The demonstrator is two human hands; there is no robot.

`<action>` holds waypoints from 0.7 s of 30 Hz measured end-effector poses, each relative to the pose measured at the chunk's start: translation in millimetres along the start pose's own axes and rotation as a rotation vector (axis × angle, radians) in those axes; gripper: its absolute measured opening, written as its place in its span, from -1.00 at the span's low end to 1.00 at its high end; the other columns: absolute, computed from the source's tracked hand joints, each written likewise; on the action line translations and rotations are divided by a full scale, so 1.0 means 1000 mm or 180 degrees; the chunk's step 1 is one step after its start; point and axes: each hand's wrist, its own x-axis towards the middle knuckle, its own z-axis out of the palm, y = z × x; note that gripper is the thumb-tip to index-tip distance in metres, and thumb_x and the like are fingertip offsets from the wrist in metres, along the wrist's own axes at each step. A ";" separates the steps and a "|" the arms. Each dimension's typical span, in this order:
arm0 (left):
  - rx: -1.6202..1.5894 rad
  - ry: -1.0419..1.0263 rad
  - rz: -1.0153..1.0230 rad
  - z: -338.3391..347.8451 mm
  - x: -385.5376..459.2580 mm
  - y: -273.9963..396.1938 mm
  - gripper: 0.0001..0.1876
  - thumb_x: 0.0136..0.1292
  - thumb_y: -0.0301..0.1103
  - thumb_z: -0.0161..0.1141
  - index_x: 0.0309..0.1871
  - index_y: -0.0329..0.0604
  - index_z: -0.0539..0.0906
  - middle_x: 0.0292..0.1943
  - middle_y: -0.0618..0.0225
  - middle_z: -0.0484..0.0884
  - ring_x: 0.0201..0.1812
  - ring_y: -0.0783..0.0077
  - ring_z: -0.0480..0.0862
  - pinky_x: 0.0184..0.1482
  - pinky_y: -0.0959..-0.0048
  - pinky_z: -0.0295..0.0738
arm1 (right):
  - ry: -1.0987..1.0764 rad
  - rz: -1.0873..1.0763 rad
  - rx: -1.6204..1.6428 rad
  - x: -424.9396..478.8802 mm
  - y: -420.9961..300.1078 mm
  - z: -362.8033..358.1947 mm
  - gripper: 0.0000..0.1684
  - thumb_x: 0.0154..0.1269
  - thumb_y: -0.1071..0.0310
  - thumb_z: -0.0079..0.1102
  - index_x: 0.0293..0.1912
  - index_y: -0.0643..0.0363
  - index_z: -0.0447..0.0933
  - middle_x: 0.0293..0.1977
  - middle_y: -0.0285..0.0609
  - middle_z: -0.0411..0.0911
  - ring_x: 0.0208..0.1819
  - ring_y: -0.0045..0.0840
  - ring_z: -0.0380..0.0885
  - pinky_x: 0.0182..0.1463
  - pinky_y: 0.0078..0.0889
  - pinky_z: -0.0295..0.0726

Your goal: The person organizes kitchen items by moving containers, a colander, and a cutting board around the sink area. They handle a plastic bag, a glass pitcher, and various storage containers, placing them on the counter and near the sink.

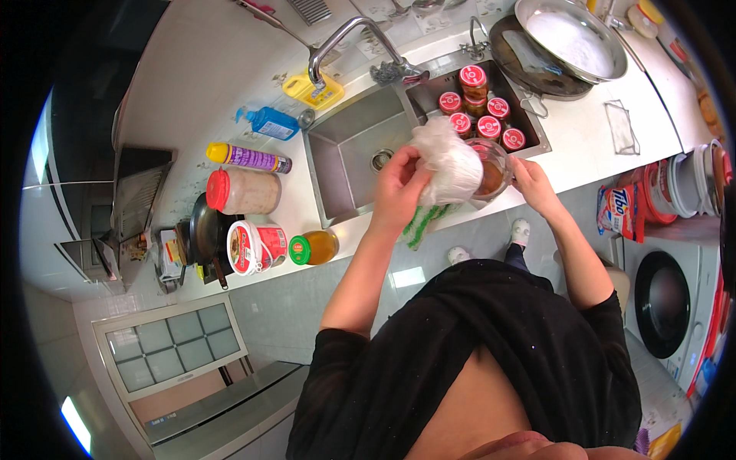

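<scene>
My left hand point(402, 181) pinches a crumpled, translucent white plastic bag point(451, 167) in front of the double sink. With my right hand point(529, 178) I hold a clear round container point(491, 167) by its right side; something brown shows inside it. The bag touches or overlaps the container's left side, so part of its rim is hidden. Behind both, several glass jars with red lids point(489, 127) stand in the right basin point(529, 126), one of them stacked on another. A green and white cloth point(424, 224) hangs at the counter's front edge below the bag.
The steel left basin point(351, 155) lies under a curved faucet point(356, 23). Left of it are a yellow bottle point(313, 91), a blue pump bottle point(273, 123), a red-lidded jar point(247, 191), a white-lidded bucket point(256, 247) and a green-lidded jar point(315, 247). A metal basin point(569, 43) is at the right.
</scene>
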 end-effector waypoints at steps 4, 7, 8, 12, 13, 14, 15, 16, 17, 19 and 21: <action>0.1313 -0.0343 0.0839 0.022 0.017 0.008 -0.80 0.09 -0.51 0.23 -0.22 -0.29 0.49 -0.32 0.34 0.44 -0.33 0.49 0.53 -0.31 0.45 0.42 | -0.0011 0.0041 0.0037 -0.002 -0.006 0.001 -0.52 0.48 0.14 -0.21 -0.21 0.38 0.54 -0.47 -0.35 0.49 -0.42 -0.74 0.34 -0.29 -0.60 0.39; 0.2373 -0.0564 0.1057 0.048 0.020 0.032 -0.79 0.04 -0.51 0.23 -0.24 -0.27 0.48 -0.25 0.19 0.45 -0.32 0.21 0.56 -0.29 0.34 0.44 | -0.0049 0.0027 0.0128 -0.002 -0.003 -0.001 -0.53 0.49 0.15 -0.21 -0.17 0.38 0.54 -0.44 -0.33 0.51 -0.40 -0.74 0.35 -0.28 -0.61 0.40; 0.2868 -0.0758 0.1223 0.046 0.024 0.021 -0.75 0.08 -0.46 0.23 -0.17 -0.24 0.48 -0.22 0.18 0.46 -0.28 0.20 0.56 -0.25 0.37 0.45 | -0.0071 0.0020 0.0168 -0.001 -0.002 -0.002 -0.53 0.49 0.15 -0.22 -0.15 0.38 0.53 -0.43 -0.33 0.52 -0.39 -0.75 0.36 -0.27 -0.61 0.40; 0.3240 -0.0834 0.1550 0.059 0.024 0.007 -0.78 0.09 -0.44 0.22 -0.20 -0.23 0.48 -0.20 0.16 0.45 -0.26 0.05 0.56 -0.25 0.21 0.44 | -0.0139 -0.0104 0.0431 -0.002 0.003 -0.002 -0.53 0.49 0.17 -0.22 -0.13 0.40 0.53 -0.40 -0.31 0.53 -0.39 -0.73 0.37 -0.27 -0.61 0.41; 0.3252 -0.0821 0.1576 0.062 0.022 0.002 -0.78 0.09 -0.44 0.22 -0.20 -0.22 0.48 -0.20 0.15 0.44 -0.26 0.03 0.55 -0.25 0.19 0.43 | -0.0143 -0.0137 0.0523 -0.001 0.004 -0.001 -0.53 0.49 0.17 -0.22 -0.13 0.40 0.53 -0.39 -0.31 0.53 -0.38 -0.73 0.38 -0.27 -0.61 0.41; 0.3264 -0.0808 0.1602 0.062 0.021 -0.002 -0.78 0.09 -0.43 0.22 -0.20 -0.22 0.47 -0.20 0.15 0.44 -0.26 0.01 0.55 -0.25 0.17 0.43 | -0.0148 -0.0170 0.0615 -0.001 0.004 0.000 -0.54 0.49 0.18 -0.22 -0.13 0.40 0.52 -0.39 -0.31 0.53 -0.38 -0.72 0.38 -0.27 -0.61 0.41; 0.3299 -0.0845 0.1510 0.062 0.021 -0.003 -0.77 0.07 -0.44 0.23 -0.21 -0.24 0.47 -0.20 0.14 0.43 -0.24 0.02 0.55 -0.24 0.18 0.43 | -0.0136 -0.0130 0.0556 -0.002 0.003 0.000 -0.53 0.49 0.18 -0.22 -0.13 0.41 0.52 -0.39 -0.31 0.53 -0.38 -0.72 0.38 -0.27 -0.61 0.41; 0.3334 -0.0881 0.1418 0.060 0.021 -0.003 -0.76 0.06 -0.45 0.24 -0.22 -0.25 0.46 -0.19 0.13 0.41 -0.23 0.04 0.54 -0.23 0.18 0.43 | -0.0126 -0.0089 0.0497 -0.002 0.002 0.000 -0.53 0.49 0.17 -0.22 -0.13 0.41 0.52 -0.39 -0.31 0.53 -0.38 -0.72 0.38 -0.27 -0.60 0.41; 0.3369 -0.0914 0.1323 0.058 0.021 -0.004 -0.74 0.04 -0.46 0.26 -0.22 -0.27 0.45 -0.19 0.11 0.40 -0.21 0.06 0.54 -0.22 0.19 0.44 | -0.0118 -0.0047 0.0438 -0.002 0.002 -0.001 -0.53 0.49 0.17 -0.22 -0.13 0.41 0.52 -0.39 -0.32 0.53 -0.39 -0.72 0.38 -0.27 -0.60 0.41; 0.3342 -0.0877 0.1384 0.057 0.023 -0.009 -0.77 0.07 -0.43 0.23 -0.21 -0.23 0.45 -0.20 0.14 0.43 -0.25 0.02 0.55 -0.25 0.17 0.42 | -0.0142 0.0040 0.0199 0.002 0.008 -0.005 -0.53 0.49 0.16 -0.21 -0.14 0.40 0.52 -0.40 -0.32 0.52 -0.39 -0.72 0.38 -0.26 -0.61 0.42; 0.3313 -0.0873 0.1412 0.056 0.025 -0.012 -0.78 0.09 -0.42 0.22 -0.21 -0.21 0.46 -0.20 0.15 0.44 -0.26 0.00 0.55 -0.26 0.16 0.42 | -0.0120 0.0060 0.0164 0.002 0.009 -0.005 -0.53 0.49 0.16 -0.21 -0.15 0.39 0.53 -0.41 -0.33 0.52 -0.39 -0.73 0.38 -0.27 -0.61 0.41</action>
